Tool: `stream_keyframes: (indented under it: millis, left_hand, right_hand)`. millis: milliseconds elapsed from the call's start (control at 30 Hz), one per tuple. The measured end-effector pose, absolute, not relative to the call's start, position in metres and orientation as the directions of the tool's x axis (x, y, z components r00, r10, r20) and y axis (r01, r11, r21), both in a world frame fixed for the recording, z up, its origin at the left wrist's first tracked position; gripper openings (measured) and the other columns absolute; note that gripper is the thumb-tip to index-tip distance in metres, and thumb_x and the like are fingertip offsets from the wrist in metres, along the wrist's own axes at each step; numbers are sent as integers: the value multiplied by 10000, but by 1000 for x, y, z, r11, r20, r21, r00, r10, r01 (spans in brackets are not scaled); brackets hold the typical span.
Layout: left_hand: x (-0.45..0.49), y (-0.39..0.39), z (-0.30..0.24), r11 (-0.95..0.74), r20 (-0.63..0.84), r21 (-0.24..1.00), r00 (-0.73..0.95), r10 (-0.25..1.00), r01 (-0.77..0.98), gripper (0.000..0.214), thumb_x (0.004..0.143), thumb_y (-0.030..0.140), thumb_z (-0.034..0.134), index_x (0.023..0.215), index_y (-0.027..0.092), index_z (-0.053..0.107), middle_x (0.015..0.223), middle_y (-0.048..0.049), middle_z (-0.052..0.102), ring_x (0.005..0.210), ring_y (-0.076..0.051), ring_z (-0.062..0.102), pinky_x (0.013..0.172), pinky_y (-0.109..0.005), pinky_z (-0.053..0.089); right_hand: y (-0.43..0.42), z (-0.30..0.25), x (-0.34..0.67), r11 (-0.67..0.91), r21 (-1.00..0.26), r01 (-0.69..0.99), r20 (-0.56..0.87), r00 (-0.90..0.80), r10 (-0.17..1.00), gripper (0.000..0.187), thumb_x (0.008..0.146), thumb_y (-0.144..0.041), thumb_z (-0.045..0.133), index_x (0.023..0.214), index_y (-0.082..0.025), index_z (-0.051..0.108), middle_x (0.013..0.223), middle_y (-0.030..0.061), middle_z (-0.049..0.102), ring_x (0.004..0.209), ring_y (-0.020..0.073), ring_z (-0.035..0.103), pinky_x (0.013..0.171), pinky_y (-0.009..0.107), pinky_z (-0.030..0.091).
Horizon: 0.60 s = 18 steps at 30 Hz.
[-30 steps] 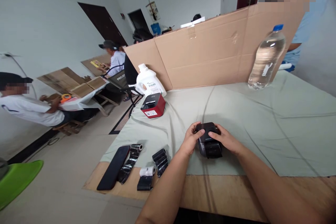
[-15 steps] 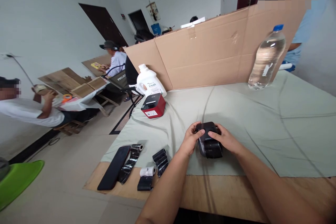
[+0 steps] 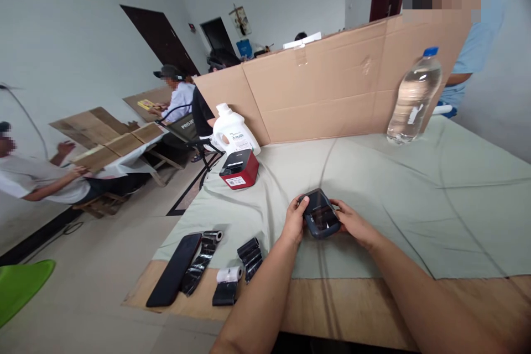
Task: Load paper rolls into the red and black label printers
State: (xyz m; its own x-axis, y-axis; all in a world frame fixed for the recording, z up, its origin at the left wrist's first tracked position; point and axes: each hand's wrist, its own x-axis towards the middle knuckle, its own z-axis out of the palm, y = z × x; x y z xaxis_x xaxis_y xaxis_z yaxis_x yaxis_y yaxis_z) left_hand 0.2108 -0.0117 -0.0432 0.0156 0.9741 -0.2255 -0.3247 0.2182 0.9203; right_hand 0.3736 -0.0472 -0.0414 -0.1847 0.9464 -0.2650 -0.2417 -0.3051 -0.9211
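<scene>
The small black device (image 3: pixel 319 213) is held between both hands near the middle of the near edge of the table (image 3: pixel 352 304), over the green cloth (image 3: pixel 477 199). Whether its underside touches the cloth or is lifted just clear cannot be told. The left hand (image 3: pixel 294 221) is partly closed about the device's left side, its thumb laid on the top face. The right hand (image 3: pixel 352 224) is loosely curled against the opposite side; some of its fingers are hidden, so how firmly it grips cannot be told. Holding from two sides probably keeps the device steady, and its tilt seems to turn the glossy top towards the wearer.

A long black case (image 3: pixel 174 270) lies by the near left corner, partly on the bare wood. Just beside it is a black roll (image 3: pixel 201 263) with its strip run out towards the near edge. A white roll (image 3: pixel 229 274) with a dark tail and another dark roll (image 3: pixel 250 257) lie close by, left of the left forearm, perhaps set there to be within reach while leaving room around the hands.

The red box (image 3: pixel 239 168) sits by the left edge, in front of the white jug (image 3: pixel 235 131). At the far edge stands a cardboard panel (image 3: pixel 319 86), apparently as a screen; a water bottle (image 3: pixel 415 97) stands before its right end, maybe helping to prop it.
</scene>
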Motion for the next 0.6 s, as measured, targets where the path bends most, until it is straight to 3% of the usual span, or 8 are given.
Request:
stream_keyframes:
  millis: [133, 267, 367, 500, 600]
  left_hand:
    - [210, -11, -46, 262, -260, 932, 41, 965, -252, 521, 745, 600, 618, 1047, 187, 521, 893, -38, 620, 604, -126, 632, 525, -244, 492]
    - [212, -12, -45, 275, -269, 951, 57, 961, -139, 357, 739, 431, 682, 891, 154, 515, 813, -34, 598, 580, -112, 636, 523, -222, 495]
    - [215, -12, -45, 257, -255, 964, 38, 966, -74, 274, 729, 352, 685, 823, 145, 532, 758, -25, 603, 553, -99, 613, 507, -207, 481]
    - [219, -12, -46, 230, -229, 973, 35, 973, -21, 223, 711, 318, 675, 779, 146, 549, 681, -1, 601, 528, -99, 597, 495, -204, 465]
    - [220, -13, -44, 206, -207, 978, 34, 978, 18, 214, 694, 312, 684, 768, 155, 558, 602, 12, 596, 508, -104, 583, 495, -205, 455]
  right_hand:
    - [-34, -35, 394, -300, -908, -293, -308, -18, 951, 317, 806, -317, 577, 1107, -219, 569, 769, 21, 680, 599, 157, 628, 537, 296, 529]
    - [-1, -25, 457, -244, -933, -266, -327, 334, 884, 227, 822, -194, 509, 1037, -171, 578, 786, 51, 652, 613, 157, 608, 525, 294, 513]
    - [20, -16, 524, -230, -949, -215, -310, 506, 805, 184, 854, -171, 465, 1011, -154, 559, 772, 48, 610, 609, 137, 564, 532, 284, 499]
    - [31, -8, 596, -246, -961, -127, -269, 647, 713, 99, 873, -205, 509, 924, -150, 574, 764, 27, 555, 613, 114, 514, 535, 271, 493]
    - [33, -9, 624, -249, -965, -76, -228, 708, 668, 162, 892, -233, 531, 998, -123, 583, 863, 57, 572, 658, 110, 526, 566, 281, 496]
